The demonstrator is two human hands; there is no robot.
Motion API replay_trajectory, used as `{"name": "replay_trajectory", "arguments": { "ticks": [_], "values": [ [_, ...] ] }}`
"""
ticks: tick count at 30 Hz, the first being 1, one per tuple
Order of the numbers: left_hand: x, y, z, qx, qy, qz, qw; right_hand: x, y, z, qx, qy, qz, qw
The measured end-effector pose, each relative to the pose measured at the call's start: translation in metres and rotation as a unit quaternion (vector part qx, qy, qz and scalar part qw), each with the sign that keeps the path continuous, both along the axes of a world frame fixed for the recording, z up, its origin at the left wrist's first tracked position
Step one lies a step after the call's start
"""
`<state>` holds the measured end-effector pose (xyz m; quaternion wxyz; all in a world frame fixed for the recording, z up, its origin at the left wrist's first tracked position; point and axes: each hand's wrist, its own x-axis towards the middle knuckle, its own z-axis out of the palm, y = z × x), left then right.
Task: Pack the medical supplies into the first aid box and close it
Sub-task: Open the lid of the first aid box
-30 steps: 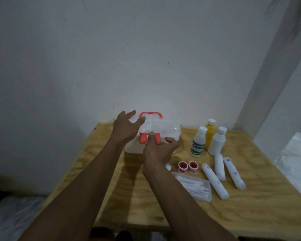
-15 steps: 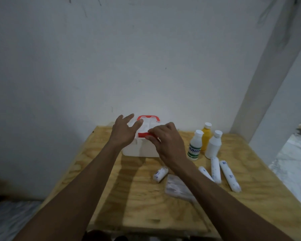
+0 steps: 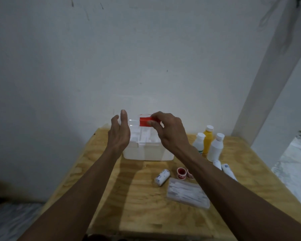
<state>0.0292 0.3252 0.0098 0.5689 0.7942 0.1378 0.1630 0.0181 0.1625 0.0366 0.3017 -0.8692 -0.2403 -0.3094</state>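
The white first aid box (image 3: 147, 153) stands at the back of the wooden table (image 3: 139, 206). Its clear lid (image 3: 134, 108) is swung up, and white inner compartments show. My right hand (image 3: 168, 131) pinches the lid's red latch (image 3: 145, 122). My left hand (image 3: 119, 134) is held flat, fingers apart, against the box's left side. To the right stand a yellow bottle (image 3: 208, 140) and two white bottles (image 3: 199, 142) (image 3: 215, 148). A bandage roll (image 3: 161, 176), a red tape roll (image 3: 181, 173) and a clear swab case (image 3: 188, 193) lie in front.
More white rolls (image 3: 227, 170) lie at the right, partly behind my right forearm. A white wall stands close behind the table. A pillar (image 3: 267, 75) rises at the right. The floor drops off past the table's left and right edges.
The latch came free and the lid has swung up from shut to raised, with my right hand on its red latch. My left hand slid from the lid's top to the box's left side.
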Motion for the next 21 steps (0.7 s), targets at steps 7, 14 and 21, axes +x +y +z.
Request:
{"name": "replay_trajectory", "arguments": {
  "ticks": [7, 14, 21],
  "values": [
    [0.003, -0.001, -0.006, 0.087, -0.009, -0.018, 0.996, 0.05, 0.009, 0.048, 0.072, 0.0, -0.023, 0.997],
    [0.028, 0.006, -0.019, 0.304, 0.035, -0.08, 0.948, 0.111, 0.02, 0.074, 0.109, 0.024, -0.064, 0.992],
    [0.034, 0.008, -0.025, 0.342, 0.049, -0.111, 0.932, 0.154, 0.027, 0.072, 0.134, 0.024, -0.114, 0.984]
  ]
}}
